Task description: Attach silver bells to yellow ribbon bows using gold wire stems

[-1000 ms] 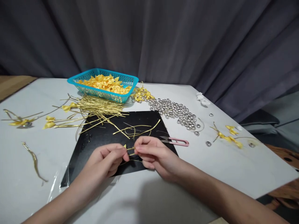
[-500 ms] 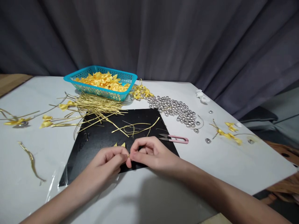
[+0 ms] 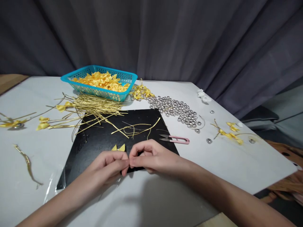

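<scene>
Far left of the fingers, on a white tabletop (image 3: 19,201), lie a yellow ribbon flower with a silver bead (image 3: 11,123) and, nearer the person, a twisted gold wire strip (image 3: 28,165); closer in, wire-stemmed yellow petals (image 3: 44,123) point toward a heap of gold wire stems (image 3: 94,104), beyond and to the left of the fingers; behind that heap, a turquoise plastic basket (image 3: 99,89) holds folded yellow petals (image 3: 101,80).

Left hand (image 3: 107,165): thumb and finger pinched together, the grip's contents hidden; two yellow petal tips (image 3: 121,147) rise just behind its knuckles, their lower part blocked by the hand; right hand (image 3: 151,157): thumb and forefinger also pinched, meeting or nearly meeting the left fingertips, its contents likewise hidden; both are over the near part of a black board (image 3: 94,138).

Loose gold wires (image 3: 131,127) cross the board straight beyond the fingers, lying between them and a yellow-and-silver cluster (image 3: 142,92); right of the fingers, pink-handled thread snips (image 3: 177,139) straddle the board's edge; beyond these spread silver heart-shaped beads (image 3: 175,107); well off right are crumpled white tissue (image 3: 204,97), a stray silver bead (image 3: 209,141) and a wired yellow ribbon flower (image 3: 228,135).
</scene>
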### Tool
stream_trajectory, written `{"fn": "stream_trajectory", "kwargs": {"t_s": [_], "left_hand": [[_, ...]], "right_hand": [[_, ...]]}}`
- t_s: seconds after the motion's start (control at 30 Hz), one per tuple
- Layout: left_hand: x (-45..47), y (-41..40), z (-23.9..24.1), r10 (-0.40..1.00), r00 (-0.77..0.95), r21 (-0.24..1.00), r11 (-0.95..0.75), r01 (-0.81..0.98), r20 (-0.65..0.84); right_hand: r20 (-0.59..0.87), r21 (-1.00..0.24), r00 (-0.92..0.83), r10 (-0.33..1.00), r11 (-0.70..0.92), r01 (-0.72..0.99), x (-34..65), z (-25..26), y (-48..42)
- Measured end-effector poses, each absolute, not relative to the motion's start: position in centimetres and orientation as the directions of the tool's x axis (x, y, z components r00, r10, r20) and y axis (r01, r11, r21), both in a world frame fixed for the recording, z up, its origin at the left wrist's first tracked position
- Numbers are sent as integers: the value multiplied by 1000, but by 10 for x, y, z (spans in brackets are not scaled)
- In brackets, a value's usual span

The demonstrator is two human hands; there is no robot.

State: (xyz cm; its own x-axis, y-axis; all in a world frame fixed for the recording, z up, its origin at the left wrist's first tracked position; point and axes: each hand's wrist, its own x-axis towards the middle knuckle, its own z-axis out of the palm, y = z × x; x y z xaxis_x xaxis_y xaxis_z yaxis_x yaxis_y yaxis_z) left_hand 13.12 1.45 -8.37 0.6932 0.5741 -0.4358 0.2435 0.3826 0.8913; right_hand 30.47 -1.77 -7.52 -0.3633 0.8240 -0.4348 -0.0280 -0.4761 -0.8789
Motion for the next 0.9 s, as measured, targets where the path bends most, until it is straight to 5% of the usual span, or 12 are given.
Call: {"fn": "stream_trajectory", "kwargs": {"t_s": [0.4,0.9], "left_hand": [[131,16,-83,609,632,794,608,18,-480],[131,16,-84,741,565,928,233,292,-364]], "right_hand": [[-407,-779,-389,826,-537,-324,311,-80,-17],[-383,-913,-343,858,-407,2,309,-75,-18]]}}
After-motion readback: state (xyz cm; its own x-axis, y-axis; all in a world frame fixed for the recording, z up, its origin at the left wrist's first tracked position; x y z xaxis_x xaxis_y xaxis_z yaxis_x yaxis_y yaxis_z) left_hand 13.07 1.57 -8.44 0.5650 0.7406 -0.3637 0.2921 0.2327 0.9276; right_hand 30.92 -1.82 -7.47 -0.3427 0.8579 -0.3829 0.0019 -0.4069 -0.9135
